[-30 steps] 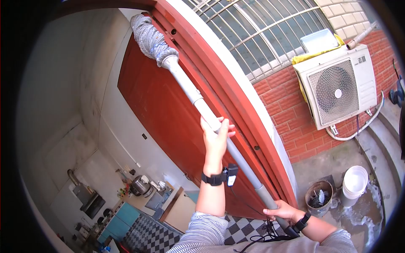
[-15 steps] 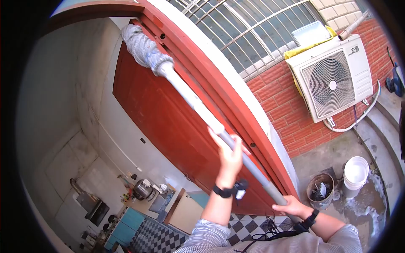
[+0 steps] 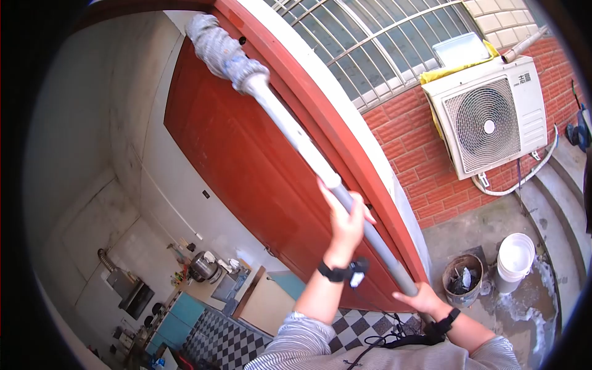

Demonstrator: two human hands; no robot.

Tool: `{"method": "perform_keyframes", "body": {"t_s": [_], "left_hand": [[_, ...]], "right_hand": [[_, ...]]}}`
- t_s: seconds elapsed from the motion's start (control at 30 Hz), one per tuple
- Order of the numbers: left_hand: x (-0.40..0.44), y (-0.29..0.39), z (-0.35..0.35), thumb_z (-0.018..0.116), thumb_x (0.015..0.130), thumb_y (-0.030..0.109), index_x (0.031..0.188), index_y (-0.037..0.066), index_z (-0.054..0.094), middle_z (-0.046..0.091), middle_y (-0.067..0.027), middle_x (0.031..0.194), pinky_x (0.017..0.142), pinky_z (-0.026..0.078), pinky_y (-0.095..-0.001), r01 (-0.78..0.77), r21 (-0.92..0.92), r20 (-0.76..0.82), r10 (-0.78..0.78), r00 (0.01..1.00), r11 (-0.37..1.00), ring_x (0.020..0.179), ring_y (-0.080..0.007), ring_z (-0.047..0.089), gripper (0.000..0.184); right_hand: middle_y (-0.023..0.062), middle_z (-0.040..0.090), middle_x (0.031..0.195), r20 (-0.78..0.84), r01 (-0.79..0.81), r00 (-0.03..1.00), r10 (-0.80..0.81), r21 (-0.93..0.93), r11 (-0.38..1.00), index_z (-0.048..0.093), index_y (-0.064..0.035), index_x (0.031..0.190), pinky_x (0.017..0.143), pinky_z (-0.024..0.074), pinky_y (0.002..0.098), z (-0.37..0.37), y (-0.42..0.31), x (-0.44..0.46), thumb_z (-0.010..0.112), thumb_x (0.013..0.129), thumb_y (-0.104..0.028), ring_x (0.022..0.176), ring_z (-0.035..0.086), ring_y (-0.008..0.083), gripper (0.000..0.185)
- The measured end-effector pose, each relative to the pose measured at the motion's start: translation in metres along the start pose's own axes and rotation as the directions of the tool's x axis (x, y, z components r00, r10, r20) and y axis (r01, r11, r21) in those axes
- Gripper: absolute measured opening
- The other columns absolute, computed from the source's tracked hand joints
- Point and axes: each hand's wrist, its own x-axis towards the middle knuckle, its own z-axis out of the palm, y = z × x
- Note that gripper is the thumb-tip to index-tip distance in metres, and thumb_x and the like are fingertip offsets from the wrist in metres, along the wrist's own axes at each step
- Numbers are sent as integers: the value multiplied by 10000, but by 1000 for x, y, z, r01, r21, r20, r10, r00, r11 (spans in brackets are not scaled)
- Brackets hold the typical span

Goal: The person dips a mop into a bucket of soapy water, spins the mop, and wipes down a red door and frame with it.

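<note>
Mop (image 3: pixel 299 135) found held aloft on a slant, its head at the upper left and its pole running down to the right through both hands.

At far left, indoors, a hood (image 3: pixel 135 299) is fixed to the wall (image 3: pixel 139 246), which bears dark marks. A pot (image 3: pixel 203 266) stands on the tabletop (image 3: pixel 205 293), just beside a sink (image 3: pixel 233 287). Black-and-white tiles (image 3: pixel 219 336) cover the floor there.

Mop head (image 3: pixel 222 52), grey and stringy, overlaps the top corner of the red door (image 3: pixel 240 154) and the adjoining frame (image 3: pixel 345 148); whether it touches either cannot be told.

Left hand (image 3: pixel 346 227) grips the pole about its middle, just below the joint between the white and grey sections; its fingers are partly wrapped around the grey part. A black band with a small device is strapped to that wrist. Right hand (image 3: pixel 422 298) is lower and further right, fingers clenched on the pole's lower portion, with a black band likewise at the wrist.

Outdoors, a barred window (image 3: pixel 364 43) sits above red brick. A stained bucket (image 3: pixel 461 300) with dark contents stands near the doorway. An air conditioner (image 3: pixel 493 117) carries a clear box (image 3: pixel 461 50) over yellow sheeting. A white bucket (image 3: pixel 513 268) stands just beside the stained one, on wet concrete. Curved steps (image 3: pixel 558 206) close the right side.
</note>
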Motion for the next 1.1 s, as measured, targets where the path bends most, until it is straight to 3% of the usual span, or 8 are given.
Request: {"method": "perform_keyframes", "body": {"t_s": [0.1,0.2,0.3,0.47,0.77,0.93,1.03,1.1], "left_hand": [[46,26,-12,434,887,34,1393,214,-128,479,-72,816,489,479,-281,-25,-129,-44,20,999,991,547,-114,478,778],[57,38,-7,429,885,35,1395,225,-107,473,-57,823,521,479,-290,-8,-161,-38,2,999,987,583,-108,473,765],[54,31,7,419,891,41,1396,234,-107,470,-51,825,523,472,-283,-50,-193,-37,44,998,980,582,-104,464,754],[43,24,24,400,896,33,1395,264,-117,456,-36,801,521,459,-275,-6,-258,-84,-16,996,966,573,-99,447,754],[40,20,8,402,881,5,1388,255,-150,467,-52,826,537,482,-300,25,-181,-105,-45,993,983,589,-113,469,790],[10,-4,15,404,890,-9,1352,209,-239,485,-96,851,563,533,-308,55,-170,-35,-61,998,984,605,-126,528,822],[-50,-39,41,410,893,-7,1335,214,-276,487,-106,884,594,544,-322,91,-231,42,-83,996,969,627,-138,545,846],[-90,-52,56,420,891,-10,1340,201,-252,478,-109,914,651,534,-349,43,-235,153,-6,988,971,687,-159,565,835]], "right_hand": [[122,620,657,110,-125,985,129,-44,991,656,23,842,644,484,310,-20,-70,4,687,680,-547,655,623,192,593],[124,623,662,184,-164,968,171,-54,985,659,20,867,681,483,316,-40,-89,1,676,674,-570,686,626,205,621],[141,637,693,63,-58,996,65,-98,993,660,19,864,704,482,331,-56,-73,-4,674,675,-568,704,635,243,617],[202,648,813,-13,-103,995,103,-214,971,672,-34,902,756,480,348,-83,-71,-22,671,654,-580,807,634,320,600],[180,654,823,39,-65,997,70,-106,992,655,9,914,760,473,333,-65,-60,-13,686,662,-569,809,637,281,632],[149,652,761,-96,44,994,-53,-95,994,657,5,868,705,484,324,-54,0,-13,706,660,-530,736,639,249,576],[108,658,737,2,-115,993,116,-85,990,673,-42,846,678,485,316,-58,51,-36,728,657,-481,698,636,201,482],[81,662,734,-13,-177,984,177,-64,982,681,-72,830,678,484,306,-59,80,-62,736,658,-453,694,636,178,421]]}}
